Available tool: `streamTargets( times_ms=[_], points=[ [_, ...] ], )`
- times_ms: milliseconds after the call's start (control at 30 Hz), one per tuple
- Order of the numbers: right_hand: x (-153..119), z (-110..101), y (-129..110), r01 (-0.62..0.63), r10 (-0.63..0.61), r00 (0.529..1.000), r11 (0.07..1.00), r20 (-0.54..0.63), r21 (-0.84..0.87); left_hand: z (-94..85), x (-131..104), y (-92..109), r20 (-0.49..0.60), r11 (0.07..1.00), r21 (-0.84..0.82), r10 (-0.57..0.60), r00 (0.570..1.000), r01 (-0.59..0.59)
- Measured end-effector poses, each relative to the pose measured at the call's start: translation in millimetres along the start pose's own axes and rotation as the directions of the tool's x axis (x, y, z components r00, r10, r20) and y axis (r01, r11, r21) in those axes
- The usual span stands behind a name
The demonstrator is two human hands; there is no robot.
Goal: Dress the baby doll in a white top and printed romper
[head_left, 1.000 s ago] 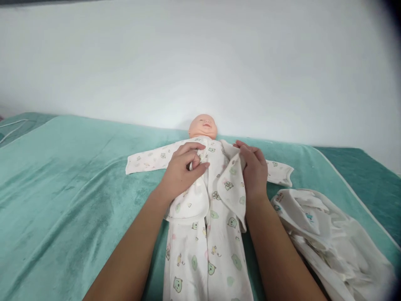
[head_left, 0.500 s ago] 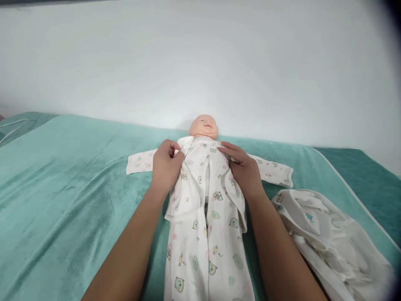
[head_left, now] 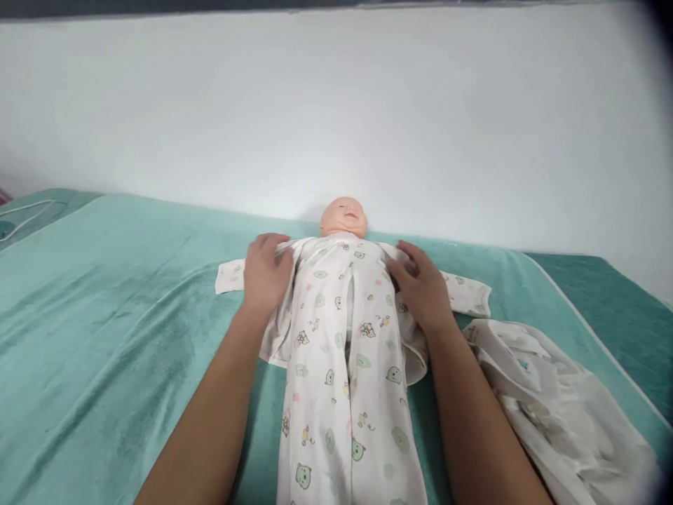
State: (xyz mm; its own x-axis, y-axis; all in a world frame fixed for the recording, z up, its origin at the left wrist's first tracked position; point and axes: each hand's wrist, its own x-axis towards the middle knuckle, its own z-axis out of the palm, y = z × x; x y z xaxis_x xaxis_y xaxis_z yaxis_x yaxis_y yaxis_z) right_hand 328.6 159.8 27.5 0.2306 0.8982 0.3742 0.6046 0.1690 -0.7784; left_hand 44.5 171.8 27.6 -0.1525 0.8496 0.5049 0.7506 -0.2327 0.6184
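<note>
A baby doll [head_left: 344,216] lies on its back, its head toward the wall. Printed white baby trousers [head_left: 336,393] lie lengthwise over its body from the neck down. Under them is a matching white baby jacket [head_left: 231,275], its sleeves stretched out to both sides and its front panels spread outward. My left hand [head_left: 267,273] rests at the jacket's left shoulder, thumb and fingers apart. On the opposite shoulder, my right hand [head_left: 423,284] touches the other panel with its fingers apart. The doll's torso and legs are hidden.
A crumpled white cloth item [head_left: 557,400] lies at the right beside my forearm. A teal sheet [head_left: 131,337] with creases covers the surface. Behind the doll's head rises a white wall [head_left: 336,105]. A white cord [head_left: 26,217] shows at the far left.
Both hands have moved apart, outward from the doll's chest. The jacket's front panels, which overlapped the trousers' edges, now lie out to the sides. The view has shifted slightly.
</note>
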Motion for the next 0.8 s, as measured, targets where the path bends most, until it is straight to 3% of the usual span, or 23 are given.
streamTargets(
  times_ms=[100, 233, 400, 533, 633, 700, 800],
  points=[
    [-2.5, 9.2, -1.7, 0.214, -0.202, 0.973, 0.971, 0.112, -0.108, 9.0, -2.3, 9.4, 0.154, 0.990, 0.040, 0.125, 0.980, -0.133],
    [5.7, 16.5, -0.4, 0.240, -0.211, 0.969, 0.925, 0.125, -0.295, 13.3, -2.7, 7.8, 0.228, 0.982, 0.109, 0.126, 0.965, -0.154],
    [30.4, 21.3, -5.4, 0.123, -0.040, 0.981, 0.883, 0.188, -0.453, 14.4, -0.2, -0.8, 0.235, 0.973, 0.201, 0.065, 0.970, -0.114],
    [44.7, 7.8, 7.2, -0.092, 0.163, 0.982, 0.862, 0.100, -0.499, 10.1, 2.9, -7.6, 0.185, 0.960, 0.279, -0.030, 0.982, -0.023],
    [50.2, -5.6, 22.6, -0.229, 0.281, 0.958, 0.869, 0.058, -0.438, 5.4, 5.5, -10.3, 0.140, 0.952, 0.299, -0.107, 0.984, 0.061],
    [50.3, -9.7, 24.5, -0.199, 0.225, 0.973, 0.919, 0.040, -0.341, 4.3, 6.9, -10.7, 0.148, 0.956, 0.286, -0.115, 0.982, 0.068],
    [42.6, -4.8, 3.5, 0.018, -0.031, 0.998, 0.976, -0.054, -0.219, 6.7, 7.7, -10.8, 0.147, 0.954, 0.285, -0.141, 0.979, 0.094]
  ],
)
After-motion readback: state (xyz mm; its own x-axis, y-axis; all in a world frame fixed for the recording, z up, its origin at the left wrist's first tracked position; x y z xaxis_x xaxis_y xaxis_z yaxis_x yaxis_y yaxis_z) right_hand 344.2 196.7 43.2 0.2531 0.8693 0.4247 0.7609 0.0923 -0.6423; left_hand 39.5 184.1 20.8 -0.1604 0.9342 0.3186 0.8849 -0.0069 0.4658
